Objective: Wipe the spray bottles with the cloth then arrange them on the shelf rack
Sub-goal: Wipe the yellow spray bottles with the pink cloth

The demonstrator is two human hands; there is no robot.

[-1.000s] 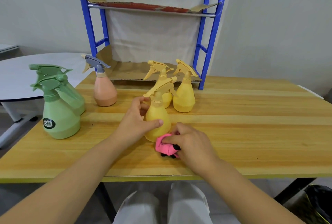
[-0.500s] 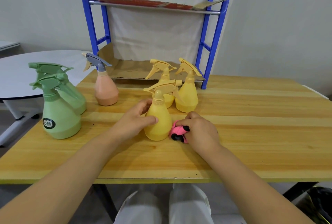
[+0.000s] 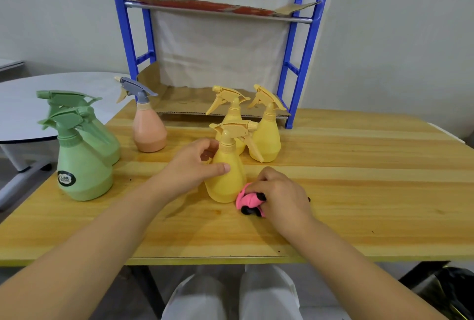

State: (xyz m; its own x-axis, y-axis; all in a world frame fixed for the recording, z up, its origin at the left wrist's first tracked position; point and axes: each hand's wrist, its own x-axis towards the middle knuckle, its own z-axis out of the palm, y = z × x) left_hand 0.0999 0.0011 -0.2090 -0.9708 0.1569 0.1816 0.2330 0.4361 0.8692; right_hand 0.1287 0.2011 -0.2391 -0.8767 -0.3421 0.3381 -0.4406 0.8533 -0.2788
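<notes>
Pink cloth (image 3: 246,198) sits bunched in my right grip (image 3: 280,198), fingers curled round it, touching the lower side of the nearest yellow spray bottle (image 3: 225,181). My left grip (image 3: 191,167) is wrapped round that bottle, which stands upright on the wooden worktop (image 3: 359,191). Two more yellow bottles (image 3: 268,137) stand just behind. The blue shelf rack (image 3: 305,45) stands beyond them.

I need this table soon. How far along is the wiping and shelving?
Nothing shelved: the shelf rack holds only cardboard. The left hand grips the front yellow bottle; the right hand holds the pink cloth against its base. Five other bottles wait on the table.
</notes>
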